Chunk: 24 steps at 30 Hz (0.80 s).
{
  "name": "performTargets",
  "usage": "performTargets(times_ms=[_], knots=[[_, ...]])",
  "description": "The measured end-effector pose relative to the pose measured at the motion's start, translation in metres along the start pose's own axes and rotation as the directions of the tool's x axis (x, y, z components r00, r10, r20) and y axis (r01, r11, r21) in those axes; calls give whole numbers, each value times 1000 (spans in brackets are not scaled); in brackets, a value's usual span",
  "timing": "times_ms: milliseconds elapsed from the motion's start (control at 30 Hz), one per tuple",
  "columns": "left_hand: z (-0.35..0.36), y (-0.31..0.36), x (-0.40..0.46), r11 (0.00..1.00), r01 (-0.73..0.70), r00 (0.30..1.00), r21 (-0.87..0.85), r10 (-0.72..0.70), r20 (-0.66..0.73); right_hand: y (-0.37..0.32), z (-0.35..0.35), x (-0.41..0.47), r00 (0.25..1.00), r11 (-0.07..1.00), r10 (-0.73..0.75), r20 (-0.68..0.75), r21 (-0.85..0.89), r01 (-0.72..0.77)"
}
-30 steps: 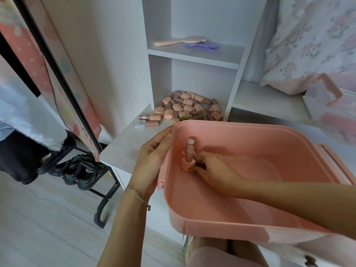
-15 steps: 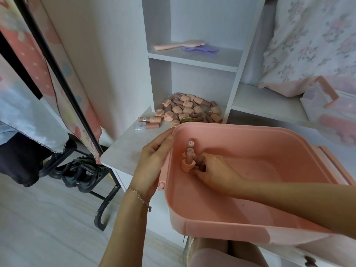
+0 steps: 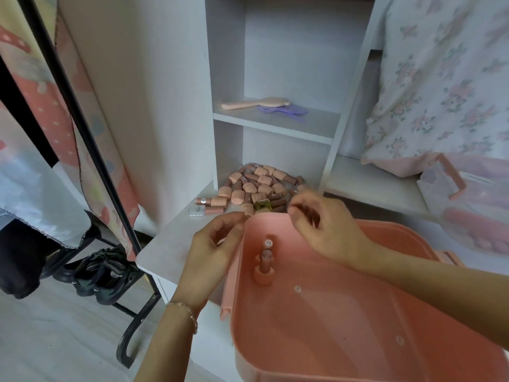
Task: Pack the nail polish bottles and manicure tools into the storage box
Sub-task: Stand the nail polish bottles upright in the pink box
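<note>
Pink storage box (image 3: 344,326) overhanging bench (image 3: 170,244) edge, two nail polish bottles (image 3: 265,260) upright in its near-left corner, loose bottle heap (image 3: 256,186) behind on shelf, left hand (image 3: 212,255) and right hand (image 3: 325,230) loosely curled, holding nothing, above box rim, cap labels unreadable.

Storage box (image 3: 358,326) sits at the front right, on the shelf surface (image 3: 170,244). Two bottles (image 3: 265,260) stand upright in its far left corner, one behind the other. Pile of bottles (image 3: 256,186) lies on the shelf behind the box. Left hand (image 3: 212,252) is at the box's left rim; right hand (image 3: 322,227) is above its far rim. Two brushes (image 3: 264,106) lie on the upper shelf, above the pile.
</note>
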<state>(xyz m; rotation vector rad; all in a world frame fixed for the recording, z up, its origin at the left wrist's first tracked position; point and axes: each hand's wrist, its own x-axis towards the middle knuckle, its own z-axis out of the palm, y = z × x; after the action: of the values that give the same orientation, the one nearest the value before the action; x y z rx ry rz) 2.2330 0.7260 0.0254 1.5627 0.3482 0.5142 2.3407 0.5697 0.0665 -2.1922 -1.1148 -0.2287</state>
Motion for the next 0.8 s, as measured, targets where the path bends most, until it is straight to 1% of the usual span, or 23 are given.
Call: performTargets(times_ms=[67, 100, 133, 200, 300, 400, 433, 500, 633, 733, 800], knots=[[-4, -1, 14, 998, -36, 997, 48, 39, -61, 3, -3, 22, 1000, 999, -4, -25, 46, 5], [-8, -4, 22, 995, -46, 994, 90, 55, -95, 7, -1, 34, 1000, 999, -1, -4, 48, 1], [-11, -8, 31, 988, -43, 989, 149, 63, -133, 14, 2, 47, 999, 999, 11, 42, 34, -13], [-19, -23, 50, 952, 10, 975, 305, 59, -216, 32, 12, 69, 981, 997, 71, 180, -36, -65], [-34, -53, 77, 836, 113, 956, 537, 55, -287, 60, 32, 95, 913, 982, 171, 370, -140, -127], [-43, -75, 98, 721, 179, 952, 670, 46, -304, 78, 50, 111, 859, 959, 233, 456, -252, -126], [-44, -80, 103, 702, 179, 951, 689, 57, -305, 83, 53, 115, 853, 949, 244, 462, -296, -111], [-45, -85, 111, 695, 168, 944, 699, 91, -317, 89, 59, 123, 843, 928, 256, 473, -365, -77], [-48, -91, 119, 681, 151, 933, 716, 142, -331, 96, 69, 134, 785, 861, 286, 549, -507, 41], [-51, -96, 117, 659, 137, 944, 739, 140, -300, 99, 74, 133, 760, 832, 289, 583, -545, 101], [-52, -98, 116, 625, 126, 952, 770, 141, -270, 102, 76, 134, 748, 830, 288, 598, -545, 116]])
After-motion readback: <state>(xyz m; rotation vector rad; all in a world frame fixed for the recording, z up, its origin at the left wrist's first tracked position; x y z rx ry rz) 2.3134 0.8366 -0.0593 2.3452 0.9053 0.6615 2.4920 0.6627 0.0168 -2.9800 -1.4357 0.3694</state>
